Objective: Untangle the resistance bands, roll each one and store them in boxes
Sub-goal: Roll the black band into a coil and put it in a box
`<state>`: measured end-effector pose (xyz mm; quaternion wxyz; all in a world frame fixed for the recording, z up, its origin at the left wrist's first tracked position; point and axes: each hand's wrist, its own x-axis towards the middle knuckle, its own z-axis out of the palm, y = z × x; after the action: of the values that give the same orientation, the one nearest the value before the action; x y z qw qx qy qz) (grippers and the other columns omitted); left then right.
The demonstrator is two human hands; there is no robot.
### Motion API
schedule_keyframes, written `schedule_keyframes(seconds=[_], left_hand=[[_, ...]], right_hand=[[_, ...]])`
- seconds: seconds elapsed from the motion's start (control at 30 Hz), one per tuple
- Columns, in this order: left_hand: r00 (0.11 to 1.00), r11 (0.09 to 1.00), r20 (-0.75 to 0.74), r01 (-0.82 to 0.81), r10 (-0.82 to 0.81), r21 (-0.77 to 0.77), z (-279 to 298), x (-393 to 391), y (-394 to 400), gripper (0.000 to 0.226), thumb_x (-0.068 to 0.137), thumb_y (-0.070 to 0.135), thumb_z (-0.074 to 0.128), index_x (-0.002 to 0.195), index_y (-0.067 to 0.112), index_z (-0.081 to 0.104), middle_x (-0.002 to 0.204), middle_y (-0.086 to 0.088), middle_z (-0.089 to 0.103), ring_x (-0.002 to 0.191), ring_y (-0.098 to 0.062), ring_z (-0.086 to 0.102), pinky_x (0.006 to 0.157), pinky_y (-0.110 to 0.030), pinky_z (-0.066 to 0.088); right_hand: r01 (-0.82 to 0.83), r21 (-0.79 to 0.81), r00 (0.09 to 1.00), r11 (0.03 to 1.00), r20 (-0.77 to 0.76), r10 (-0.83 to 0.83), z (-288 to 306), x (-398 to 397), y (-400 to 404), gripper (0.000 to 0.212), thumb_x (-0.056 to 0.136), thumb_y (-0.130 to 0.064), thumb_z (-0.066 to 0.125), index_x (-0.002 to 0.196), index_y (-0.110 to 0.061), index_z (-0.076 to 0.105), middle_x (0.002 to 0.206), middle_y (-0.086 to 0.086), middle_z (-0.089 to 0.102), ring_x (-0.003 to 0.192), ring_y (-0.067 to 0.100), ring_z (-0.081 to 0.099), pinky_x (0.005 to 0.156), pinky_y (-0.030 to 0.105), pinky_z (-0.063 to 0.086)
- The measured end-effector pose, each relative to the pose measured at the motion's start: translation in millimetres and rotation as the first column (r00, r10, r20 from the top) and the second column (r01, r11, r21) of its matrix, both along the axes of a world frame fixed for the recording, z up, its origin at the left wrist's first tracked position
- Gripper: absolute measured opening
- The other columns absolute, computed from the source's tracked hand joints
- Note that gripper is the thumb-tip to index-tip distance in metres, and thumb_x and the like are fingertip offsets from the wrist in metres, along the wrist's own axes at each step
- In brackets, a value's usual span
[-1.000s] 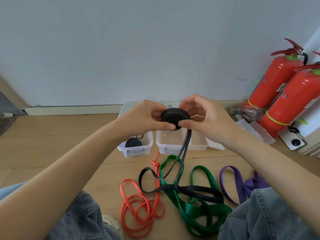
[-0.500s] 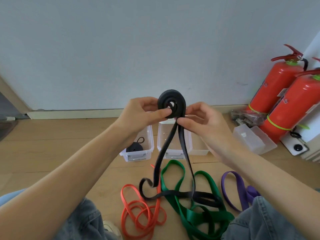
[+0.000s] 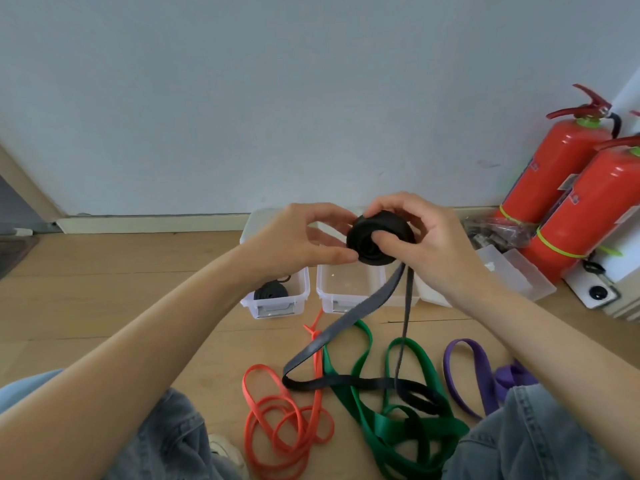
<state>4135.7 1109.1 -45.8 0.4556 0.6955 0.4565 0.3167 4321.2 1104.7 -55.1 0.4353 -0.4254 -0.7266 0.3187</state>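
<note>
Pinching black band roll (image 3: 375, 243) — left hand (image 3: 294, 242), right hand (image 3: 426, 237) — thumb hiding its centre.

Left hand (image 3: 294, 240) and right hand (image 3: 426, 237) pinch black band roll (image 3: 379, 241) above clear boxes (image 3: 349, 289). Two loose black strands hang to floor (image 3: 121, 306), crossing green band (image 3: 384, 420); orange band (image 3: 280, 420) beside.

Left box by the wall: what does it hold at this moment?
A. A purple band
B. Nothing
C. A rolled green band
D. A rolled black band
D: a small black coil lies inside the left clear box, while the green band and purple band lie loose on the floor.
</note>
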Motion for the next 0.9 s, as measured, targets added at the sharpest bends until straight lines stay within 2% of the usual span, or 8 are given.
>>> schedule_keyframes(seconds=[0.13, 0.2, 0.3, 0.43, 0.53, 0.63, 0.77, 0.9], left_hand=[[0.993, 0.999, -0.114, 0.0, 0.004, 0.043, -4, 5, 1, 0.028, 0.075, 0.013, 0.075, 0.102, 0.018, 0.066, 0.097, 0.004, 0.068, 0.087, -0.014, 0.068, 0.083, -0.024, 0.052], [0.995, 0.998, -0.1, -0.021, 0.027, 0.054, -6, 6, 2, 0.019, 0.074, 0.012, 0.076, 0.09, 0.018, 0.069, 0.082, 0.008, 0.07, 0.079, -0.011, 0.068, 0.076, -0.02, 0.053], [0.991, 0.994, 0.08, -0.111, 0.112, -0.012, -5, 5, 3, 0.015, 0.072, 0.011, 0.077, 0.084, 0.017, 0.07, 0.075, 0.004, 0.072, 0.072, -0.008, 0.069, 0.065, -0.014, 0.052], [0.906, 0.971, 0.355, -0.192, 0.231, -0.142, -1, 0, 8, 0.018, 0.074, 0.014, 0.073, 0.091, 0.01, 0.07, 0.089, -0.006, 0.073, 0.08, -0.014, 0.071, 0.067, -0.018, 0.054], [0.867, 0.965, 0.44, -0.147, 0.232, -0.219, -5, 3, 6, 0.037, 0.066, 0.023, 0.072, 0.098, 0.006, 0.068, 0.096, -0.01, 0.073, 0.089, -0.018, 0.07, 0.071, -0.021, 0.055], [0.848, 0.95, 0.475, -0.098, 0.235, -0.296, -13, 7, 4, 0.037, 0.067, 0.018, 0.071, 0.101, 0.005, 0.066, 0.097, -0.008, 0.073, 0.09, -0.017, 0.07, 0.072, -0.021, 0.055], [0.987, 0.989, 0.117, -0.096, 0.109, -0.111, -11, 0, 6, 0.031, 0.074, 0.01, 0.074, 0.103, 0.019, 0.066, 0.098, 0.003, 0.072, 0.09, -0.007, 0.069, 0.077, -0.015, 0.053], [0.997, 1.0, -0.08, 0.007, -0.009, -0.016, -8, -1, 4, 0.024, 0.075, 0.011, 0.075, 0.093, 0.024, 0.066, 0.095, 0.004, 0.071, 0.083, -0.004, 0.068, 0.073, -0.011, 0.05]], right_hand=[[-0.087, -0.011, 0.996, 0.996, 0.035, 0.088, 0, 0, -1, 0.038, 0.076, -0.001, 0.07, 0.092, -0.036, 0.066, 0.094, 0.004, 0.059, 0.094, 0.016, 0.061, 0.086, 0.03, 0.052], [-0.088, -0.007, 0.996, 0.996, 0.024, 0.088, -1, 2, 0, 0.038, 0.076, -0.005, 0.072, 0.093, -0.038, 0.067, 0.09, 0.001, 0.059, 0.09, 0.014, 0.062, 0.083, 0.025, 0.052], [-0.095, -0.119, 0.987, 0.988, -0.142, 0.077, -3, 4, 4, 0.035, 0.073, -0.017, 0.075, 0.098, -0.038, 0.062, 0.093, -0.009, 0.068, 0.093, 0.01, 0.065, 0.081, 0.023, 0.05], [-0.106, -0.297, 0.919, 0.949, -0.395, -0.021, -6, 5, 7, 0.039, 0.064, -0.023, 0.076, 0.095, -0.028, 0.053, 0.092, 0.0, 0.071, 0.091, 0.021, 0.068, 0.081, 0.032, 0.05], [-0.093, -0.265, 0.916, 0.96, -0.401, -0.022, -6, -1, 5, 0.032, 0.069, -0.019, 0.074, 0.091, -0.022, 0.052, 0.092, 0.0, 0.071, 0.087, 0.021, 0.068, 0.079, 0.031, 0.052], [-0.046, -0.221, 0.948, 0.974, -0.317, -0.028, -9, -3, 3, 0.03, 0.075, -0.01, 0.075, 0.09, -0.022, 0.052, 0.088, 0.001, 0.071, 0.083, 0.018, 0.068, 0.077, 0.029, 0.053], [-0.002, -0.122, 0.997, 0.993, -0.076, -0.008, -4, 4, 4, 0.031, 0.075, -0.003, 0.072, 0.092, -0.026, 0.06, 0.086, -0.001, 0.072, 0.082, 0.011, 0.068, 0.08, 0.026, 0.054], [-0.047, -0.051, 0.988, 0.998, 0.148, 0.054, 1, 4, 1, 0.039, 0.075, -0.009, 0.075, 0.092, -0.043, 0.063, 0.091, -0.016, 0.07, 0.089, 0.002, 0.065, 0.087, 0.027, 0.052]])
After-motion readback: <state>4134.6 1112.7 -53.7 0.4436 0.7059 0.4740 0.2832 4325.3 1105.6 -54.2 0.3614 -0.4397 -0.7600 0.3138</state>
